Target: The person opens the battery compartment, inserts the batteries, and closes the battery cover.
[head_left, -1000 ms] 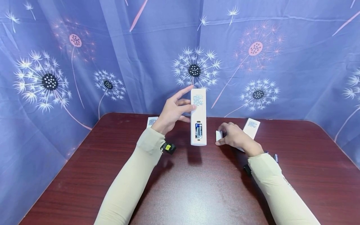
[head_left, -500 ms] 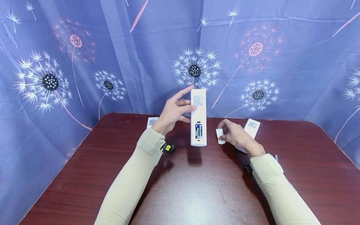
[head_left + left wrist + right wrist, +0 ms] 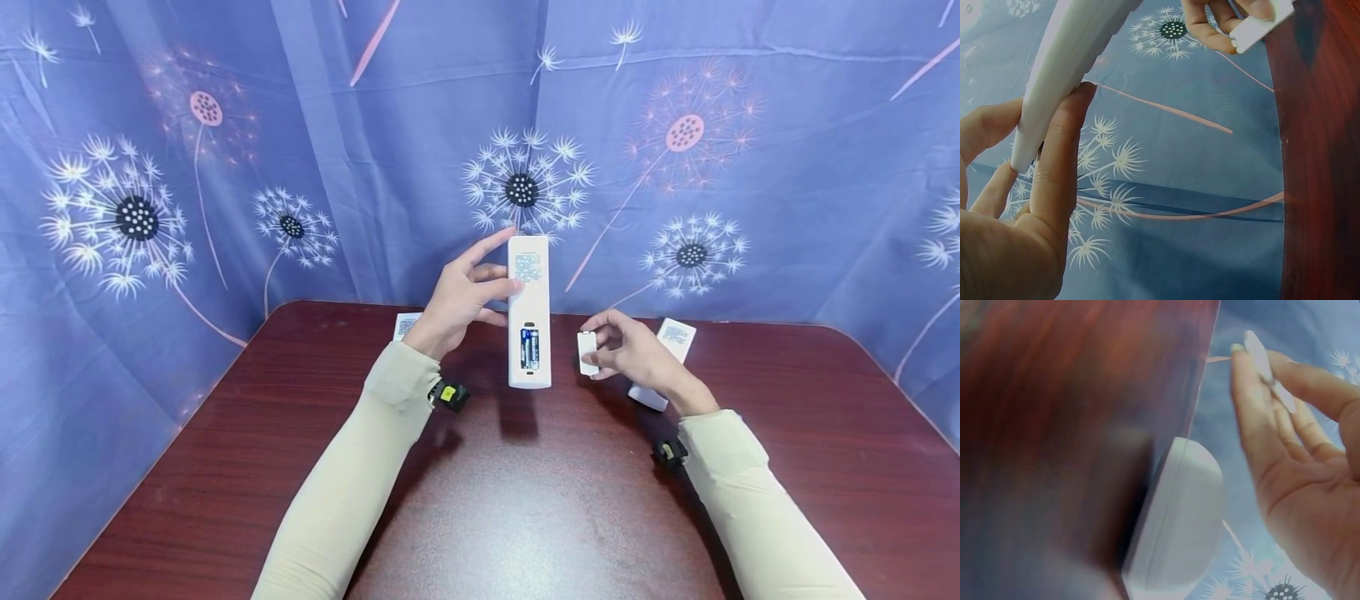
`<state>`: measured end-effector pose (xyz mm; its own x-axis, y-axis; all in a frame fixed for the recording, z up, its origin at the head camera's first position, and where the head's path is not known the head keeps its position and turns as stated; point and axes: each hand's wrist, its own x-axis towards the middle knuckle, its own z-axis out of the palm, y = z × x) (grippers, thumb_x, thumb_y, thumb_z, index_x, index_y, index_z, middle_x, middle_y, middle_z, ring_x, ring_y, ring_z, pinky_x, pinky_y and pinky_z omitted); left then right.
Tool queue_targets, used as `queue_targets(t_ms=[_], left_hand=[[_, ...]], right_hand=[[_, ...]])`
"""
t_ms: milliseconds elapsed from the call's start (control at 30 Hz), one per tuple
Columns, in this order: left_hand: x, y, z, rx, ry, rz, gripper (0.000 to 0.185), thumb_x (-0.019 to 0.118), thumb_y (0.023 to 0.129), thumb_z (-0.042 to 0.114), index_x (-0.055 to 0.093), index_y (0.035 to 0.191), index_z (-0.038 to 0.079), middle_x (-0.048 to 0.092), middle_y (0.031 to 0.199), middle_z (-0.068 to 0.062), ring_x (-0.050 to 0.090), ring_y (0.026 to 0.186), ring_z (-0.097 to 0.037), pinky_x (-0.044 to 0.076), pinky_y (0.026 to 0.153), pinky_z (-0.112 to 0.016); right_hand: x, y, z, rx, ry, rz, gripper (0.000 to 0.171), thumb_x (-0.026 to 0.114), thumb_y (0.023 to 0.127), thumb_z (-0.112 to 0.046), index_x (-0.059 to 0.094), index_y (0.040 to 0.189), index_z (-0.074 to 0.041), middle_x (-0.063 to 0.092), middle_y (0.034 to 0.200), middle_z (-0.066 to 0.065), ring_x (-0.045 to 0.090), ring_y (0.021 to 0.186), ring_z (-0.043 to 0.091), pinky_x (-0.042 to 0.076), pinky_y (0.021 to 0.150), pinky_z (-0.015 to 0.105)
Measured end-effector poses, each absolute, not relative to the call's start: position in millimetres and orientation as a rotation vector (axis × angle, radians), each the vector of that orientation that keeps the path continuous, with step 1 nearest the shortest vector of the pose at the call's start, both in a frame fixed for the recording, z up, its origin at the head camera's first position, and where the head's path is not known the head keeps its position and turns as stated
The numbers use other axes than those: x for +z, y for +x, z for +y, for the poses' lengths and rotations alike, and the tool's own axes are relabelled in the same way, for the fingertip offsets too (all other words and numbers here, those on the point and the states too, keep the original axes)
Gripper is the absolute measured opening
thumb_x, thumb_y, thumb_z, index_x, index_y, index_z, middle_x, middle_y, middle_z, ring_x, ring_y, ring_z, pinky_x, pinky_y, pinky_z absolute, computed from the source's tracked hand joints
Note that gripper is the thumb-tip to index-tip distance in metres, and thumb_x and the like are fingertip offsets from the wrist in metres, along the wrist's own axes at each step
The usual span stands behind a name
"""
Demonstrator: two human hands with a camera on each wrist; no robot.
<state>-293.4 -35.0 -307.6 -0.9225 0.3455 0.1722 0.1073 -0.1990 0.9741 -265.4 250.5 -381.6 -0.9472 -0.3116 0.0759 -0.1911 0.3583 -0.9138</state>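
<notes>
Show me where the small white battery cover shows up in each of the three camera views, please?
Head view: the battery cover is right of centre, pinched in the right hand, beside the remote control.
Left wrist view: the cover sits at the top right edge, in the fingers.
Right wrist view: it appears edge-on, upper right, between thumb and fingers.
Shared landmark: the dark red table, seen in all three views.
</notes>
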Motion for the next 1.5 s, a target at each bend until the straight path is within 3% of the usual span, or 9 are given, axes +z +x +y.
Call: queue_targets(t_ms=[433,833,1000,1167,1500], left_hand=[[-307.2,-294.0,-37.5,2.274,0.520,1.883,0.074,0.076,0.094,-0.005,0.057,0.156,0.029,0.070,0.112,-0.017,0.073,0.089,-0.030,0.066,0.066,-0.049],[-307.1,-293.5,-38.7,2.286,0.519,1.886,0.075,0.076,0.094,-0.004,0.056,0.157,0.031,0.069,0.110,-0.016,0.072,0.090,-0.030,0.066,0.064,-0.047],[-306.8,-294.0,-38.7,2.296,0.515,1.886,0.073,0.076,0.094,-0.004,0.058,0.155,0.033,0.068,0.111,-0.016,0.072,0.090,-0.029,0.066,0.065,-0.048],[-306.8,-294.5,-38.7,2.297,0.517,1.891,0.072,0.076,0.094,-0.004,0.061,0.151,0.038,0.068,0.111,-0.015,0.071,0.090,-0.028,0.066,0.065,-0.048],[-306.4,-294.6,-37.9,2.295,0.518,1.907,0.075,0.075,0.094,-0.004,0.055,0.157,0.030,0.069,0.113,-0.016,0.071,0.091,-0.028,0.066,0.066,-0.048]], right_hand=[[-359.9,-260.2,250.3,-1.870,-0.578,2.404,0.042,0.070,0.094,0.014,0.054,0.133,0.009,0.063,0.103,0.026,0.072,0.084,0.022,0.065,0.078,0.051],[-332.5,-241.8,236.7,-1.976,-0.654,2.363,0.046,0.075,0.095,0.006,0.055,0.136,0.004,0.061,0.098,0.015,0.075,0.082,0.029,0.065,0.079,0.049],[-327.7,-234.0,228.8,-2.045,-0.732,2.300,0.049,0.074,0.093,0.011,0.053,0.137,0.006,0.061,0.097,0.015,0.075,0.080,0.030,0.063,0.076,0.056],[-324.9,-227.7,218.7,-2.105,-0.837,2.259,0.051,0.072,0.090,0.018,0.052,0.136,0.009,0.060,0.092,0.012,0.075,0.081,0.026,0.064,0.072,0.054],[-324.5,-220.3,198.8,-2.133,-0.858,2.278,0.050,0.073,0.090,0.019,0.054,0.135,0.008,0.064,0.090,0.017,0.073,0.080,0.024,0.064,0.071,0.055]])
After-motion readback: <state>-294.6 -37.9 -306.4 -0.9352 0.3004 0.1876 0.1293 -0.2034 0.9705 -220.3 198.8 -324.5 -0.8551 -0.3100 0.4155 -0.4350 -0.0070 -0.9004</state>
